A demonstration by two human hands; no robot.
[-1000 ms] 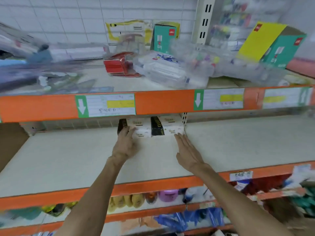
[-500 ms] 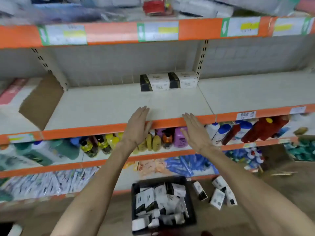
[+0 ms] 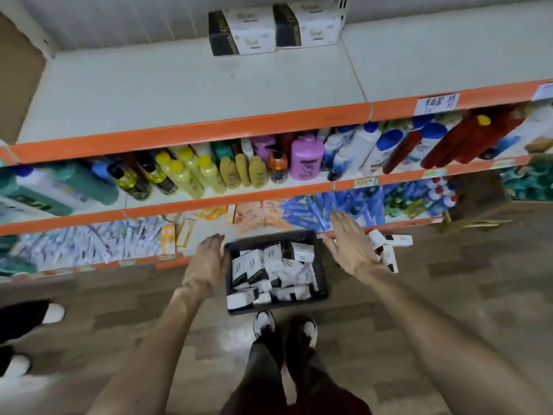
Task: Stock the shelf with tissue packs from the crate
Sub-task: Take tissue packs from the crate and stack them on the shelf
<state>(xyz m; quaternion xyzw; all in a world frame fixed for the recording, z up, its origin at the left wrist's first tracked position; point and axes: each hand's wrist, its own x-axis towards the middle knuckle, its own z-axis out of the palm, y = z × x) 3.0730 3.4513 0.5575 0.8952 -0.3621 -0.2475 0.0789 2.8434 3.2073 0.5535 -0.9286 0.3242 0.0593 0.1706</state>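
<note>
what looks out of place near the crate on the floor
Several loose tissue packs lie scattered on the floor right of the crate, outside it. Those inside are jumbled at all angles.

Left hand [image 3: 208, 262], right hand [image 3: 350, 250] flank crate [image 3: 270, 238], fingers straight.

Left hand [image 3: 208, 262]: bare, fingers straight and close together, pointing away from the body, holding nothing. Right hand [image 3: 351, 247]: bare, fingers straight and slightly spread, palm facing down, holding nothing. Left forearm [image 3: 167, 324] and right forearm [image 3: 419, 310]: bare, stretched forward and downward, well apart. Shoes [image 3: 264, 323]: white and black, side by side between the arms.
</note>
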